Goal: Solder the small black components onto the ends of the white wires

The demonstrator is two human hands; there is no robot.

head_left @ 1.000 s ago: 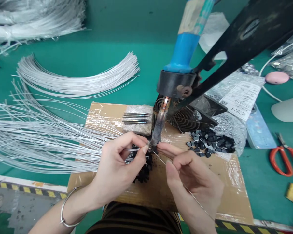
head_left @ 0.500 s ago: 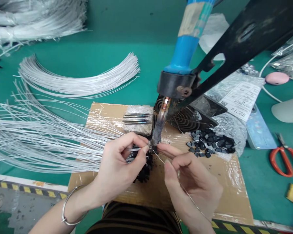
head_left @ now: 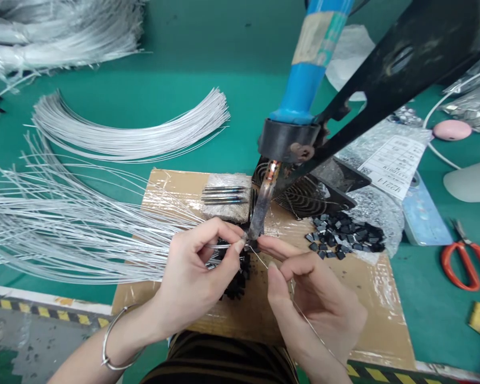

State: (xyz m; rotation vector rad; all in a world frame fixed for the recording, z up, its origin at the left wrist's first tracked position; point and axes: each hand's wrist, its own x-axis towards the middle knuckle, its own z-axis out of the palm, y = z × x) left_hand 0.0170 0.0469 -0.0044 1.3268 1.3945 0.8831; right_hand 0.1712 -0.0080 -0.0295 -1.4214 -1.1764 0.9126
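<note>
My left hand (head_left: 202,266) pinches a white wire (head_left: 221,246) near its end, right beside the tip of a soldering iron (head_left: 258,218) clamped overhead with a blue handle. Between thumb and fingers of my right hand (head_left: 316,298) runs a thin strand of solder wire (head_left: 262,260), its end touching or close to the iron's tip. What exactly sits at the contact point is too small to make out. Partly hidden under my left hand lie black pieces (head_left: 237,282) at the ends of a spread of white wires (head_left: 84,234).
A cardboard sheet (head_left: 368,320) covers the bench front. On it are a pad with metal pins (head_left: 224,197), a black fan (head_left: 312,186) and loose black pieces (head_left: 348,232). A wire bundle (head_left: 132,138) lies behind; red-handled scissors (head_left: 464,261) lie right. A black metal arm (head_left: 384,90) crosses overhead.
Both hands stay almost still at the iron's tip. The right thumb has shifted very slightly left along the solder; the camera view drifts a little.
</note>
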